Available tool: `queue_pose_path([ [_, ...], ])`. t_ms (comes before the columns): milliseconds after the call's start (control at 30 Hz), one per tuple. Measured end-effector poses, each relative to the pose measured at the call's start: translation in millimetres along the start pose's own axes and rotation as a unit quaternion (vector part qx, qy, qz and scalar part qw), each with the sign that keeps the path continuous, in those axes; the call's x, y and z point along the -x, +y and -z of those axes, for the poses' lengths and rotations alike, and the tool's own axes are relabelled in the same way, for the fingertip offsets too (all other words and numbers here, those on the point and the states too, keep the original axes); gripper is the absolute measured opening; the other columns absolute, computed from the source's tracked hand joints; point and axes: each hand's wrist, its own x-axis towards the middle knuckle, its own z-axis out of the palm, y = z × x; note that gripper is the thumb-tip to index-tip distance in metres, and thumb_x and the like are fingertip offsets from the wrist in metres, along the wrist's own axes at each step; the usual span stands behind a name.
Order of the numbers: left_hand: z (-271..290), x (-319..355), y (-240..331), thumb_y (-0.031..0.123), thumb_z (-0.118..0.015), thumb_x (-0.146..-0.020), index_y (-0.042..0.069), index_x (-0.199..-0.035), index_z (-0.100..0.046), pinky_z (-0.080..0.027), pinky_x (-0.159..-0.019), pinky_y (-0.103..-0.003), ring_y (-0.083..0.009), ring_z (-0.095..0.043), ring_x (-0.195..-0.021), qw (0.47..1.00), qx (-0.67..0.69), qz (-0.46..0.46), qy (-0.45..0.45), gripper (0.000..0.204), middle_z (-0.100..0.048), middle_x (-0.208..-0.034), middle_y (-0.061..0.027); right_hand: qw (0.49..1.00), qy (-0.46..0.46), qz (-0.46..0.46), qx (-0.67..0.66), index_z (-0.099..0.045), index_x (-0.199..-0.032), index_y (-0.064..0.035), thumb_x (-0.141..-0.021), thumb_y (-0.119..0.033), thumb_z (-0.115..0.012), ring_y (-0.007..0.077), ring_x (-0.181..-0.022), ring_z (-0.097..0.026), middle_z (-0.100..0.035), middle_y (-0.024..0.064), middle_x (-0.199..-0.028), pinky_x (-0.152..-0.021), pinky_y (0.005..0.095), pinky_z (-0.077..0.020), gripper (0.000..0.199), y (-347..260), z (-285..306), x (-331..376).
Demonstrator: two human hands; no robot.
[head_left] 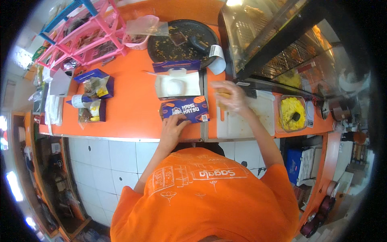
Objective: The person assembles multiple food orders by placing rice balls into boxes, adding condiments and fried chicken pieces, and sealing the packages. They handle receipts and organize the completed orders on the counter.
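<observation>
Before me is an opened blue-and-white cardboard food box [197, 87] with a white mound of rice [172, 86] inside. Its printed blue lid [196, 105] is folded down toward me, and a blue flap [177, 65] stands out on the far side. My left hand [174, 128] lies on the lid's near edge with its fingers stretched out. To the right of the box, my right hand [230, 98], in a clear plastic glove, grips a golden-brown piece of food [223, 97] whose exact kind is blurred. It is above the left edge of a white cutting board [242, 127].
Right of the board stands a tub of yellow shredded food [291, 112] with a black scoop. A glass display case [274, 36] rises behind it. Farther back are a black round tray [183, 27] and pink racks [88, 44]. Two filled boxes [108, 86] [102, 111] sit left.
</observation>
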Motion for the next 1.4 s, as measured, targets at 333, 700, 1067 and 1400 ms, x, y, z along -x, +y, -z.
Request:
queue_pose_path([
  [333,10,-8,-1,0.002,-0.067,-0.072,0.009,-0.099,-0.066,-0.044,-0.089,-0.041,-0.0274,-0.056,-0.104,0.995,0.081,0.053,-0.026,0.028,-0.057,-0.112,-0.0074,0.939,-0.176,0.022,0.294,-0.041,-0.138,-0.0118,-0.085,-0.026,-0.059,0.0357,-0.096,-0.065,-0.064,0.0204,-0.109,-0.083,0.0460,-0.0517,0.057,-32,-198,-138],
  [700,31,-38,-95,0.007,-0.058,-0.091,0.001,-0.104,-0.065,-0.050,-0.082,-0.031,-0.0193,-0.063,-0.092,0.875,0.378,0.214,0.215,0.015,-0.063,-0.105,-0.0107,0.948,-0.258,0.004,0.186,-0.042,-0.139,-0.0112,-0.088,-0.033,-0.054,0.0371,-0.116,-0.053,-0.054,0.0227,-0.128,-0.099,0.0454,-0.0414,0.056,-29,-184,-140],
  [1067,-38,-58,-184,0.010,-0.062,-0.085,0.005,-0.126,-0.061,-0.054,-0.081,-0.038,-0.0281,-0.066,-0.098,0.893,0.283,0.330,0.114,0.041,-0.064,-0.111,-0.0190,0.922,-0.180,0.172,0.298,-0.068,-0.109,-0.0085,-0.085,-0.010,-0.056,0.0310,-0.105,-0.063,-0.066,0.0140,-0.112,-0.089,0.0408,-0.0520,0.026,-17,-155,-113],
  [1400,-18,-20,-188,0.044,-0.050,-0.097,0.016,-0.149,-0.027,-0.059,-0.080,-0.042,-0.0332,-0.062,-0.109,0.813,0.503,0.294,0.007,0.063,-0.046,-0.137,-0.0169,0.974,0.152,-0.167,0.030,-0.069,-0.095,-0.0060,-0.092,-0.021,-0.062,0.0253,-0.089,-0.067,-0.070,0.0111,-0.094,-0.080,0.0361,-0.0508,0.017,14,57,45],
])
